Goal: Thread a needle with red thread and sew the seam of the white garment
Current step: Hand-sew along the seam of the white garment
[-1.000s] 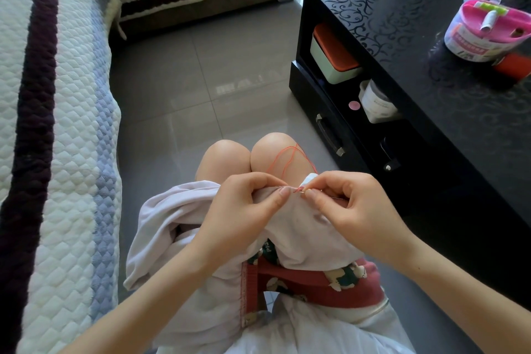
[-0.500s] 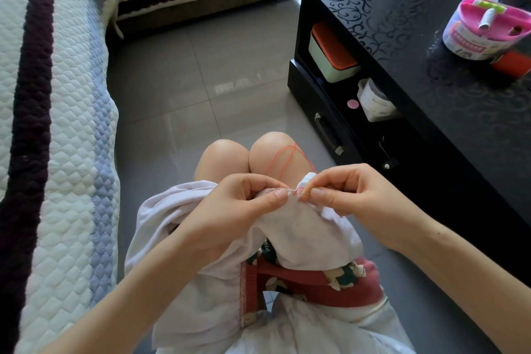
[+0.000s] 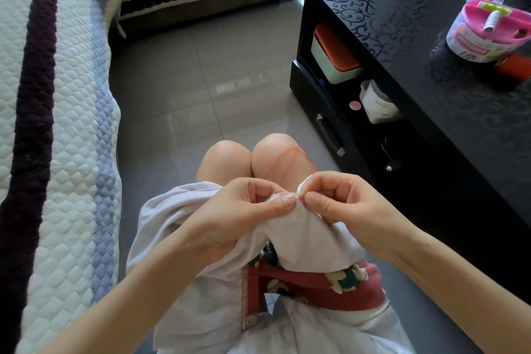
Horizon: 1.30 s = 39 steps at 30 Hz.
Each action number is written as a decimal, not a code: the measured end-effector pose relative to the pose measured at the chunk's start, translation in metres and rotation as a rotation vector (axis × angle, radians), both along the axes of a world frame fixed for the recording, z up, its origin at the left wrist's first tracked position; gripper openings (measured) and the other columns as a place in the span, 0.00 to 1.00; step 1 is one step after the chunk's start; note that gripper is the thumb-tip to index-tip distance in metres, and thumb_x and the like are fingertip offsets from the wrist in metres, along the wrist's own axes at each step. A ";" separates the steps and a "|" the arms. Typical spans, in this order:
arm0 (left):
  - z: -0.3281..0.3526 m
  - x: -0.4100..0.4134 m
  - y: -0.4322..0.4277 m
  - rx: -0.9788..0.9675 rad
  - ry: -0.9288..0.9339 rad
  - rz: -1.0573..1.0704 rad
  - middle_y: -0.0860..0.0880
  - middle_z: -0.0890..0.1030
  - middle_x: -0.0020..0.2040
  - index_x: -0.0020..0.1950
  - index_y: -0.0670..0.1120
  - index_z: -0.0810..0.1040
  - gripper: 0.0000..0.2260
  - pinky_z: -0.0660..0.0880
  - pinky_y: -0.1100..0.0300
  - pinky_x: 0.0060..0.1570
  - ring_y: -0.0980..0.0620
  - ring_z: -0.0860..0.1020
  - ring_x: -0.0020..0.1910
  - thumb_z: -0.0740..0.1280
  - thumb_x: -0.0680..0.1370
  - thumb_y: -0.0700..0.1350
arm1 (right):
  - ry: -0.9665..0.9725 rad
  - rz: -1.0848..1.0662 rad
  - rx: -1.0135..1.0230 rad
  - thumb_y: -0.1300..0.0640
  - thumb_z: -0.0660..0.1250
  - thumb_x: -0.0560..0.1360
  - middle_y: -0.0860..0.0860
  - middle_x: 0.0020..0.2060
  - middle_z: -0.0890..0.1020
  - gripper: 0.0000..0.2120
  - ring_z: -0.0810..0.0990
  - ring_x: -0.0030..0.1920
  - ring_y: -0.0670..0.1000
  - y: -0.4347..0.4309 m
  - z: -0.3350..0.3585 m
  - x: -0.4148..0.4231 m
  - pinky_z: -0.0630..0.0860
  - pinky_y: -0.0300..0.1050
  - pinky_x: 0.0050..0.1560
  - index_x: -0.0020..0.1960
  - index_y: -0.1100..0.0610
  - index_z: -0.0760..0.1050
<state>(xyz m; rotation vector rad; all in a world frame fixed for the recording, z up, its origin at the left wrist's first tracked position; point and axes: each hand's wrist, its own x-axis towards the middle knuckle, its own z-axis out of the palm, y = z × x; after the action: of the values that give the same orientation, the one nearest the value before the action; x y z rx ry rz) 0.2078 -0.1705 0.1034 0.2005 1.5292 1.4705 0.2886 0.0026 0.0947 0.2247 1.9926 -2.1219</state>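
Observation:
The white garment (image 3: 201,282) lies bunched over my lap. My left hand (image 3: 238,215) pinches its seam edge between thumb and fingers. My right hand (image 3: 342,207) pinches the thin needle (image 3: 294,196), which lies along the seam between the two thumbs. Red thread (image 3: 284,161) runs in loose loops from the seam up over my right knee.
A black table (image 3: 431,23) stands at the right with a pink sewing kit (image 3: 485,31) and a red spool (image 3: 514,66) on top. Its open shelf holds an orange-lidded box (image 3: 336,57) and a white jar (image 3: 376,103). A quilted sofa (image 3: 51,123) runs along the left.
My right hand has curled and drawn in closer to the left thumb at the seam. The garment and the thread loops lie much as before.

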 end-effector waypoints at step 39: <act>0.001 -0.007 0.013 -0.230 0.516 -0.001 0.57 0.83 0.35 0.37 0.48 0.83 0.08 0.73 0.69 0.40 0.66 0.77 0.37 0.69 0.76 0.42 | 0.571 -0.144 0.073 0.59 0.63 0.79 0.57 0.36 0.80 0.04 0.83 0.39 0.55 -0.007 0.048 -0.041 0.81 0.52 0.46 0.45 0.56 0.72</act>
<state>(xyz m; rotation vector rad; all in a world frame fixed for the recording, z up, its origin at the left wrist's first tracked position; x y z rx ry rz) 0.2004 -0.1573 0.1044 0.4691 2.0943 1.2845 0.2476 -0.0040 0.1426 -0.2684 2.4191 -2.4026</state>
